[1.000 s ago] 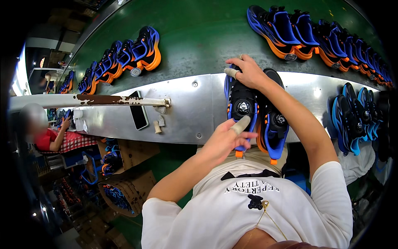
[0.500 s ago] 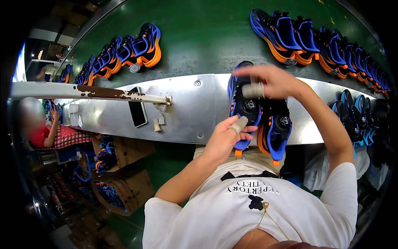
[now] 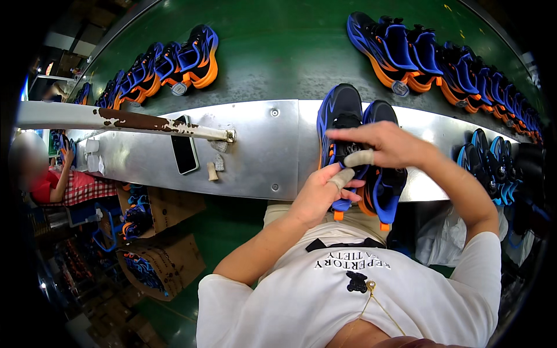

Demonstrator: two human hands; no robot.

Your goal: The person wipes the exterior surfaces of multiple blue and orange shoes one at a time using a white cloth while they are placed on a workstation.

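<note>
Both hands grip the left sneaker (image 3: pixel 339 124) of 2; left hand (image 3: pixel 322 194) at its heel, right hand (image 3: pixel 386 145) above, long axis pointing away.

You see a black phone (image 3: pixel 184 152) on the metal shelf (image 3: pixel 255 151), shoe rows (image 3: pixel 162 64) on the green belt (image 3: pixel 278 52), cardboard boxes (image 3: pixel 168 255) below.

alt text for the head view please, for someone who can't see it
Seen from above, a person's left hand and right hand, each with a taped finger, work at the tongue of the left shoe of a blue, black and orange pair on a metal shelf. A dark phone lies on the shelf, and more matching shoes line the green belt beyond.
</note>
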